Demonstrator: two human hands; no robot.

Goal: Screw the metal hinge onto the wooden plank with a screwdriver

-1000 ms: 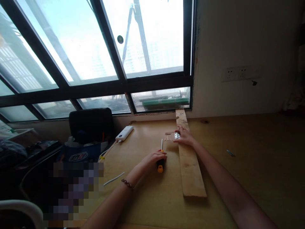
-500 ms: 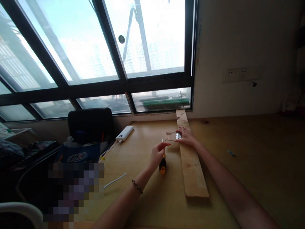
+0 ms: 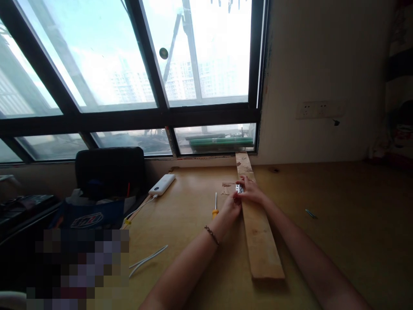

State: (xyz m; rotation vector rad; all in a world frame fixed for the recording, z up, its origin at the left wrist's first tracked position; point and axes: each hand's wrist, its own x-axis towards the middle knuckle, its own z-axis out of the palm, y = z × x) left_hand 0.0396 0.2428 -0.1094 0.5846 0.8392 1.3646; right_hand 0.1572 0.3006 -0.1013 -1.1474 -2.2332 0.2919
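Note:
A long wooden board lies lengthwise on the table. A silver metal hinge sits at its left edge, over a small wood piece. My right hand rests across the board with its thumb and fingers closed around the hinge. My left hand has its fingertips drawn together at the hinge's near edge, touching or almost touching it; anything tiny in them is hidden. Left of that hand a screwdriver shows its metal shaft and yellow collar, while my left forearm covers the rest of its handle.
Loose screws lie on the table to the right. A white power bank with a cable sits near the left edge, and a white cable end lies closer. A black chair stands left, below the window.
My left hand has moved from above the screwdriver rightward to the hinge, uncovering the screwdriver's shaft. My right hand stays at the hinge. The view has shifted slightly.

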